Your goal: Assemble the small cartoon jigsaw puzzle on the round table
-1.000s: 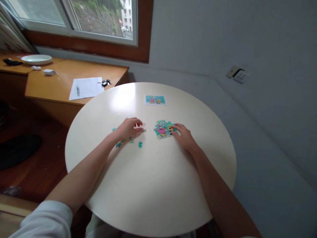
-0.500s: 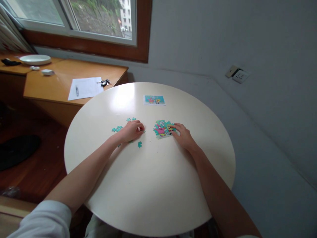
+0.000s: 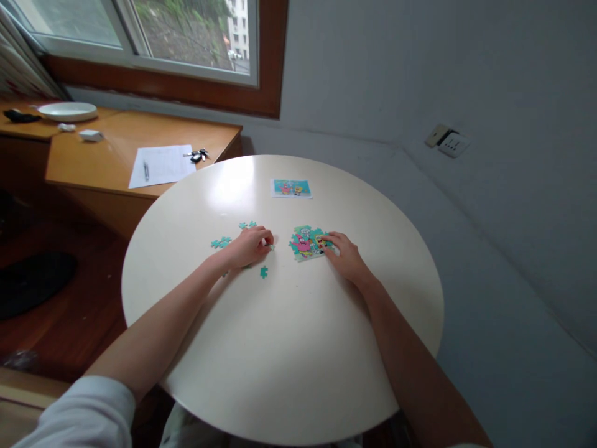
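Note:
A partly assembled jigsaw puzzle [image 3: 303,244] with a pink and a yellow cartoon figure lies right of the table's middle. My right hand [image 3: 346,256] rests at its right edge, thumb and fingers apart, fingertips on the puzzle. To the left, my left hand [image 3: 254,244] is closed in a pinch on a small puzzle piece [image 3: 272,247], just above or on the tabletop. Nearer me lies a loose green piece [image 3: 263,272]. More teal pieces [image 3: 224,242] are scattered beyond and beside the left hand, some partly hidden by it.
A printed reference picture [image 3: 291,188] lies at the far side of the round white table [image 3: 280,361]. On the wooden desk [image 3: 112,168] at the left are paper [image 3: 163,165], a pen, keys [image 3: 199,155] and a white plate [image 3: 68,112]. A wall stands close on the right.
Almost nothing differs. My left hand keeps its pinch beside the puzzle with barely a shift, and my right hand stays at the puzzle's edge. The view has moved very slightly.

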Demonstrator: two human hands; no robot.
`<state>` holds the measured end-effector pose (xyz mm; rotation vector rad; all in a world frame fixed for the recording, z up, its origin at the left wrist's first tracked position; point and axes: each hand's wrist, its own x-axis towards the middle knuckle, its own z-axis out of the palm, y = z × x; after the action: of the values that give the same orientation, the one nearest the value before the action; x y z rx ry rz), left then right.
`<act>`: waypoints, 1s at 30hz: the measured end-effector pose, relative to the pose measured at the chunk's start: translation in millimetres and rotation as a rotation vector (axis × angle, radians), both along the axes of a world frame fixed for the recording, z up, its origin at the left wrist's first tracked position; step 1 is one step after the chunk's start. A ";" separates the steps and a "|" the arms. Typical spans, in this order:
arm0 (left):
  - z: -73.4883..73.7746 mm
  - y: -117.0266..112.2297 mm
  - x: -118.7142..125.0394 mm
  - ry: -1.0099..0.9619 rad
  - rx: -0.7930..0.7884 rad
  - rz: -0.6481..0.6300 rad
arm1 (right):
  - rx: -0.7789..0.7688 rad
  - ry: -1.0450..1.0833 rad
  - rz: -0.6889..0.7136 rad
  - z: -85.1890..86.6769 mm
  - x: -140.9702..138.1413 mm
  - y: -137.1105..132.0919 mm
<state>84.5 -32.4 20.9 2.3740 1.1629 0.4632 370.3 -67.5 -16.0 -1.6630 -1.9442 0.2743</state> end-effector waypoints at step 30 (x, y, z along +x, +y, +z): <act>3.5 -4.6 3.7 -0.245 -0.176 0.038 | -0.023 0.005 -0.002 2.0 -0.9 -0.8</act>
<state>88.1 -37.1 24.3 2.0822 1.0900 0.6187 369.4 -68.4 -14.0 -1.6772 -1.9422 0.3004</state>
